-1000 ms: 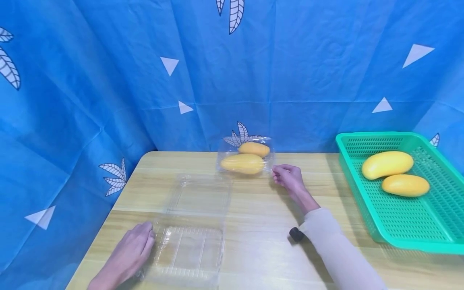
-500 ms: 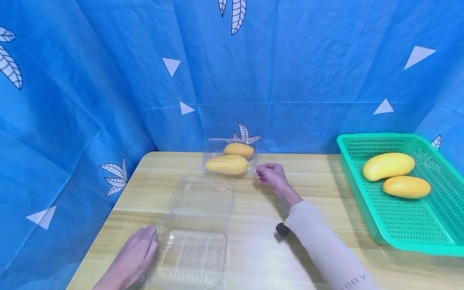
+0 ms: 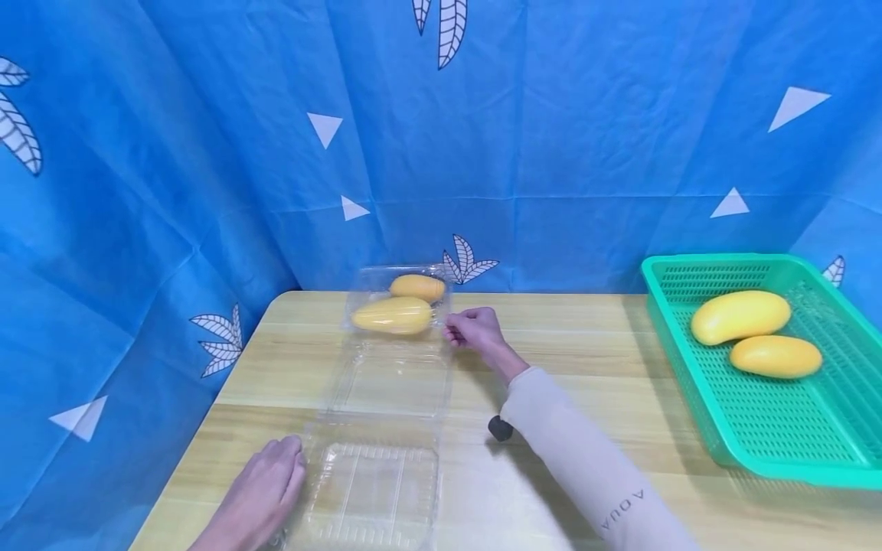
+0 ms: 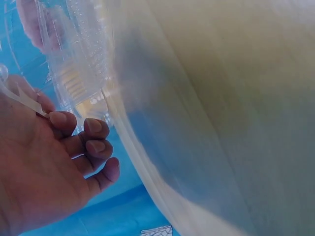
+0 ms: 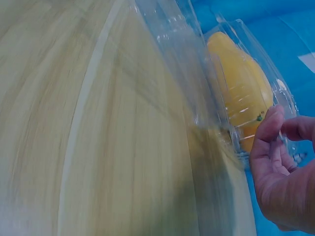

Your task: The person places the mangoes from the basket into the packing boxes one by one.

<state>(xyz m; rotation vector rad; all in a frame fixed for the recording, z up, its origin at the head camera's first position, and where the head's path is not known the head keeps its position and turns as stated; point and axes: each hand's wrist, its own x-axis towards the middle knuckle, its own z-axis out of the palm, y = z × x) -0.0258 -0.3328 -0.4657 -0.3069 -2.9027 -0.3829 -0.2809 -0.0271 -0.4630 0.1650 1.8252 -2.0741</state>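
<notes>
My right hand (image 3: pixel 475 329) pinches the right edge of a clear plastic clamshell box (image 3: pixel 368 279) at the table's back edge. Two yellow mangoes lie inside it, a front mango (image 3: pixel 393 315) and a back mango (image 3: pixel 418 288). In the right wrist view, thumb and finger meet at the box's end. Near the front left, my left hand (image 3: pixel 265 490) holds the left edge of a second clear clamshell (image 3: pixel 372 490), which lies open and flat with no fruit in it. The left wrist view shows the left fingers (image 4: pixel 97 147) curled, a pale strip of plastic between thumb and finger.
A green plastic basket (image 3: pixel 730 453) stands at the right, holding two more mangoes (image 3: pixel 740 316). Blue patterned cloth (image 3: pixel 586 153) hangs behind and left of the wooden table (image 3: pixel 572 329). A small black object (image 3: pixel 501 428) shows beside the right sleeve.
My right hand has moved left, bringing the box of mangoes along the back edge until it stands behind the open clamshell. The left hand and open clamshell have shifted slightly right.
</notes>
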